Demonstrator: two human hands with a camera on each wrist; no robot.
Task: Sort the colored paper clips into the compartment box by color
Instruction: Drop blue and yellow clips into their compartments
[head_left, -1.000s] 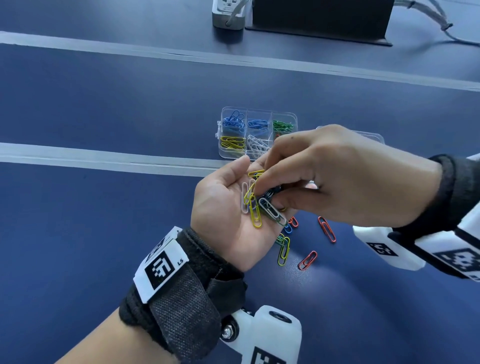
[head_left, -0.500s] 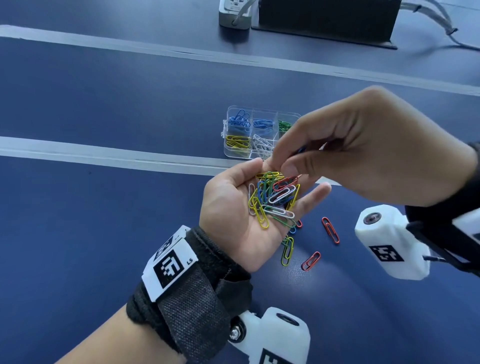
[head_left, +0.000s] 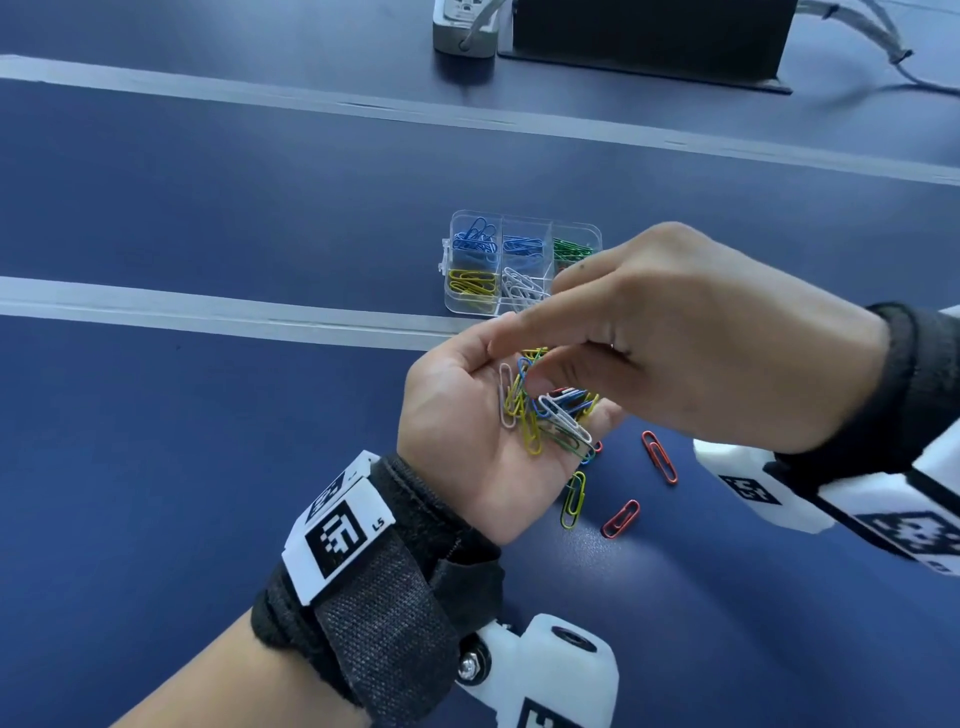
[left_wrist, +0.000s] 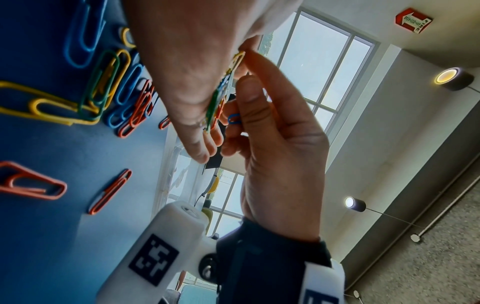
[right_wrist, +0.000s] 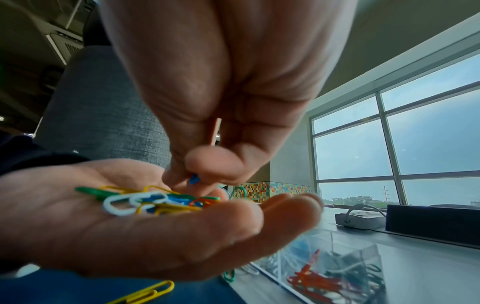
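My left hand (head_left: 467, 415) lies palm up with relaxed fingers and carries a mixed pile of paper clips (head_left: 550, 415) (right_wrist: 155, 202). My right hand (head_left: 514, 358) hovers over that palm, its thumb and forefinger pinching a blue paper clip (right_wrist: 194, 178) (left_wrist: 233, 119) just above the pile. The clear compartment box (head_left: 524, 217) (right_wrist: 337, 257) stands just beyond the hands, holding blue, green, yellow, white and red clips in separate cells. The right hand hides its right part in the head view.
Loose clips lie on the blue table under the hands: two red ones (head_left: 658, 457) (head_left: 620, 518) and a green-yellow pair (head_left: 573, 500). A grey device (head_left: 464, 31) and a black box (head_left: 649, 41) stand at the far edge. White stripes (head_left: 208, 306) cross the table.
The right hand rose from the pile half a second ago and has come back down over the left palm. The left hand has stayed in place with its clips.
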